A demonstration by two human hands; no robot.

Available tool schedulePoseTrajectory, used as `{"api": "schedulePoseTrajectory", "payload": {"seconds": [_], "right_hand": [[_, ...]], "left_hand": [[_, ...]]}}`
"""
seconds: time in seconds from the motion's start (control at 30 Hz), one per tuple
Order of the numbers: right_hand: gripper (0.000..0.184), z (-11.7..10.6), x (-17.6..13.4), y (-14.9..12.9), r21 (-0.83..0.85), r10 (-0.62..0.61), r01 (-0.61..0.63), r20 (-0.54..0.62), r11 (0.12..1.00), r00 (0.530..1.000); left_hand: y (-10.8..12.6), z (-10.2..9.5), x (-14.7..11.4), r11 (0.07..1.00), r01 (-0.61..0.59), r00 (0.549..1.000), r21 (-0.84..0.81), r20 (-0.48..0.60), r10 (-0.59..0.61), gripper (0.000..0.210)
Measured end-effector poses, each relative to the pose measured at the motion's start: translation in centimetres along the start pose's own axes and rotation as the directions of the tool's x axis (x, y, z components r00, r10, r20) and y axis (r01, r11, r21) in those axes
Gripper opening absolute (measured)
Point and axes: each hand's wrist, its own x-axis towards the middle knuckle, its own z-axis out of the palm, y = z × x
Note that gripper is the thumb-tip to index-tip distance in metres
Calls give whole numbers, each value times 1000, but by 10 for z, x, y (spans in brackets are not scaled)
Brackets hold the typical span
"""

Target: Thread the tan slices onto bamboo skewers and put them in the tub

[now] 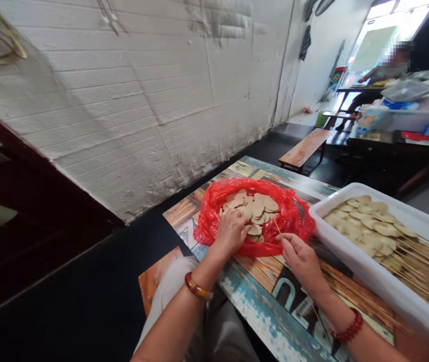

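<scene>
A red plastic bag point(214, 193) lies spread wide on the table, holding a heap of thin, pale round slices point(257, 207). My left hand point(233, 230) reaches over the bag's near left side with its fingers curled down at the slices; whatever is under the fingertips is hidden. Between the thumb and fingers of my right hand point(299, 254) is a thin wooden skewer point(277, 226), its tip pointing up and left over the bag. To the right, a white plastic tub point(322, 213) contains many skewered slices point(372, 226), their sticks toward the right.
Loose skewers point(361, 291) lie on the patterned table point(254, 301) beside the tub. A white brick wall point(154, 90) runs along the left, above a dark floor. Beyond the table stand a wooden bench point(307, 147), a cluttered table and a seated person point(383, 73).
</scene>
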Motion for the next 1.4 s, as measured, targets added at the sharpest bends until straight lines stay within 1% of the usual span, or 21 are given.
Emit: {"api": "schedulePoseTrajectory", "payload": {"seconds": [0.07, 0.13, 0.2, 0.3, 0.43, 0.5, 0.53, 0.57, 0.6, 0.63, 0.7, 0.77, 0.8, 0.87, 0.93, 0.97, 1.03, 1.1, 1.23, 1.4], "right_hand": [[27, -2, 0, 0, 0, 14, -14, 21, 1000, 1000], [27, -2, 1, 0, 2, 27, -27, 39, 1000, 999], [25, -1, 2, 1, 7, 33, -34, 59, 999, 998], [23, -1, 2, 2, 17, 37, -38, 87, 999, 996], [26, -2, 2, 1, 22, 39, -41, 72, 999, 997], [29, -2, 1, -1, 24, 35, -36, 53, 999, 998], [30, -3, 1, -2, 24, 32, -33, 45, 999, 998], [31, -3, 0, -3, 23, 27, -28, 39, 999, 999], [31, -3, -1, -4, 21, 23, -24, 35, 999, 999], [31, -3, -2, -5, 21, 22, -23, 31, 1000, 999], [29, -4, -5, -6, 24, 27, -28, 28, 999, 999], [27, -4, -7, -7, 25, 34, -35, 41, 999, 999], [26, -4, -8, -8, 22, 36, -37, 51, 999, 998], [26, -4, -10, -8, 8, 40, -40, 69, 999, 997], [26, -3, -11, -9, 2, 48, -48, 77, 999, 996], [26, -2, -11, -9, 6, 53, -53, 82, 999, 995], [27, 0, -11, -9, 20, 67, -69, 93, 997, 993], [30, 1, -9, -7, 42, 85, -90, 104, 995, 991], [38, 3, -7, -4, 61, 126, -134, 127, 989, 984], [38, 5, -8, -7, 34, 173, -179, 127, 983, 977]], "left_hand": [[4, 4, 4, 994, -21, 998, 111, 58, 14, 13], [5, 5, 5, 985, -32, 996, 171, 91, 17, 14], [6, 5, 3, 979, -42, 995, 198, 100, 22, 15], [6, 5, -2, 981, -29, 996, 193, 93, 12, 15], [6, 7, -4, 996, 18, 999, 90, 44, -22, 11], [5, 8, -2, 998, 45, 999, -35, -12, -45, 8], [4, 8, 0, 990, 67, 996, -128, -44, -73, 7], [4, 7, 3, 965, 96, 991, -246, -72, -117, 4], [5, 7, 6, 915, 127, 981, -383, -87, -173, 3], [6, 7, 9, 836, 156, 970, -526, -79, -231, 4], [9, 6, 16, 605, 205, 948, -769, 3, -317, 11], [14, 8, 23, 374, 241, 934, -895, 109, -341, 18], [17, 9, 27, 292, 256, 926, -922, 147, -347, 22], [20, 11, 33, 185, 280, 912, -942, 200, -358, 30], [21, 14, 39, 131, 289, 906, -948, 227, -356, 37], [20, 15, 42, 114, 285, 911, -952, 232, -341, 39], [17, 15, 46, 101, 261, 927, -960, 220, -304, 42], [14, 16, 48, 106, 258, 934, -960, 220, -283, 44], [11, 18, 45, 80, 319, 920, -945, 288, -264, 41], [12, 14, 40, -27, 359, 893, -933, 352, -282, 34]]}}
